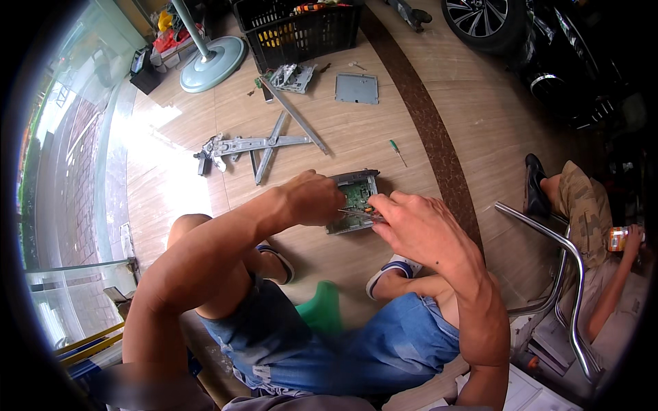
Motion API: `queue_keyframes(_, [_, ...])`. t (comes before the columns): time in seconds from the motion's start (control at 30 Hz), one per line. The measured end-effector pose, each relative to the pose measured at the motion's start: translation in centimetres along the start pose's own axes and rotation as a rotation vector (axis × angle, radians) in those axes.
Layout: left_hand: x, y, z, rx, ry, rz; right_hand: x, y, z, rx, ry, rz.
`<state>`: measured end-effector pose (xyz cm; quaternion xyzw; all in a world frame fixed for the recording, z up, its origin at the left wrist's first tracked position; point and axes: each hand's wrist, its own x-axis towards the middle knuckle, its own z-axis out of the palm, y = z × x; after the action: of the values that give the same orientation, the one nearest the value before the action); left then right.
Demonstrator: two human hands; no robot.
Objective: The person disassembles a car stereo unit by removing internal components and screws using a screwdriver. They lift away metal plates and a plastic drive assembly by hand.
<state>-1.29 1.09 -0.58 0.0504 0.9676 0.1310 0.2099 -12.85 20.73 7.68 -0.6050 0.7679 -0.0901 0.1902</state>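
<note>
An open metal electronics box (353, 229) with a green circuit board (356, 194) inside lies on the floor between my feet and the loose metal parts. My left hand (312, 198) is closed at the box's left side, its fingertips bent in over the board; what they grip is hidden. From the right, my right hand (419, 222) reaches over the box, thumb and fingers closed on a slim metal tool (358, 214). The tool's tip points left across the board. An orange bit shows by the fingers, too small to name.
Beyond the box lie a scissor-type metal window regulator (257, 143), a green screwdriver (397, 151), a flat grey metal plate (357, 88) and a black crate (301, 34). A chrome chair frame (572, 257) and a seated person holding a can (618, 238) are at right.
</note>
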Motion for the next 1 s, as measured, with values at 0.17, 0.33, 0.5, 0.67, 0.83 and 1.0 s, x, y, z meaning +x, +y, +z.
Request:
queue_keyframes(0.17, [-0.1,0.0,-0.1,-0.006,0.021,0.002,0.0,-0.2,-0.2,-0.008,-0.008,0.012])
queue_keyframes(0.33, [-0.3,-0.1,0.3,-0.006,0.024,-0.014,0.1,-0.3,0.0,-0.012,0.005,-0.005])
queue_keyframes(0.5, [-0.1,-0.5,0.3,-0.018,0.052,0.004,-0.1,-0.4,-0.4,0.007,0.035,0.022])
queue_keyframes(0.67, [0.0,-0.9,0.3,-0.012,0.072,0.027,0.2,0.6,-0.1,0.065,0.071,0.02])
queue_keyframes(0.83, [-0.1,-0.8,-0.2,-0.037,0.068,0.027,0.3,1.0,-0.6,0.1,0.196,-0.024])
queue_keyframes(1.0, [-0.4,-1.0,-0.3,-0.026,0.072,0.035,0.5,0.7,-0.7,0.189,0.329,-0.091])
